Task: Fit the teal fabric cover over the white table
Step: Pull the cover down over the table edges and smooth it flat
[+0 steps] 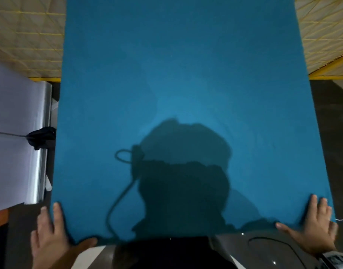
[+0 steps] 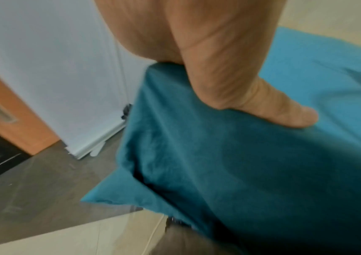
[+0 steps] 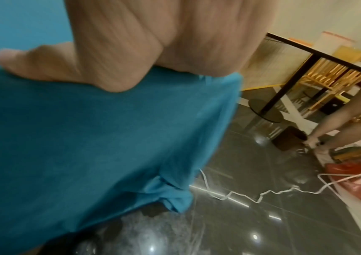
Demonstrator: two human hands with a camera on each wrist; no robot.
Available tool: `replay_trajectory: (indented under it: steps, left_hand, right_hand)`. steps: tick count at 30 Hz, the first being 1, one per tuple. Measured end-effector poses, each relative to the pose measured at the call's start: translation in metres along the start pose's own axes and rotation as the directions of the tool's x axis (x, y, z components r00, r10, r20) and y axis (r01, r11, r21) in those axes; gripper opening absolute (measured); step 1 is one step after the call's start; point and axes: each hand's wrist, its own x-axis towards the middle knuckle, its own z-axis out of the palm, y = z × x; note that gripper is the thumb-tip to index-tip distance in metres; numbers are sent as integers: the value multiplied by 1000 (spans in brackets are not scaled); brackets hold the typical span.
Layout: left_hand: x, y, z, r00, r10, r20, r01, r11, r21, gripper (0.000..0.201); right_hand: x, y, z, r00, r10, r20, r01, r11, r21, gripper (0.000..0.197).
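The teal fabric cover (image 1: 178, 90) lies stretched flat over the whole table top; the white table itself is hidden beneath it. My left hand (image 1: 56, 235) rests flat on the near left corner, fingers straight, thumb along the front edge. My right hand (image 1: 312, 228) lies flat on the near right corner in the same way. In the left wrist view the cover (image 2: 229, 163) hangs down over the corner below my thumb (image 2: 284, 113). The right wrist view shows the cover (image 3: 87, 138) draped over the other corner, its hem bunched low down.
A white cabinet (image 1: 15, 133) with a metal edge stands close on the left. Yellow-lined quilted panels (image 1: 27, 35) flank the far end. A white cable (image 3: 262, 196) trails over the dark glossy floor on the right, where another person's legs (image 3: 338, 120) and wooden furniture stand.
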Motion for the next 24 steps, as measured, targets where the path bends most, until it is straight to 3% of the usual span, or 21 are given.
replay_trajectory:
  steps: [3, 6, 7, 9, 11, 14, 19, 22, 24]
  left_hand:
    - [1, 28, -7, 977, 5, -215, 0, 1000, 24, 151]
    - [21, 125, -23, 915, 231, -329, -210, 973, 99, 145]
    - [30, 163, -26, 892, 300, -337, -278, 954, 114, 144]
    - [38, 222, -21, 894, 374, -246, -359, 927, 107, 147]
    - [39, 235, -5, 911, 384, -152, -358, 917, 175, 153]
    - [30, 181, 17, 926, 335, -174, -299, 932, 205, 160]
    - [11, 97, 26, 958, 179, -223, -154, 980, 125, 168]
    - [-2, 63, 29, 970, 111, -218, -87, 989, 118, 168]
    - [-3, 66, 19, 960, 93, -264, -79, 995, 62, 162]
  right_hand:
    - [9, -6, -18, 993, -81, -82, 83, 996, 20, 154]
    - [28, -101, -36, 901, -395, -179, 398, 917, -17, 136]
    - [32, -140, -36, 845, -503, -180, 502, 863, -55, 134]
    - [27, -205, -26, 758, -642, -115, 631, 766, -119, 137]
    - [20, -225, -11, 740, -671, -41, 657, 735, -166, 141]
    - [28, -175, 3, 800, -596, -76, 575, 796, -187, 142]
    - [38, -42, -4, 946, -296, -135, 298, 955, -5, 143]
    - [33, 20, -8, 985, -116, -128, 121, 992, 34, 150]
    - [31, 20, -14, 980, -122, -158, 126, 992, 17, 150]
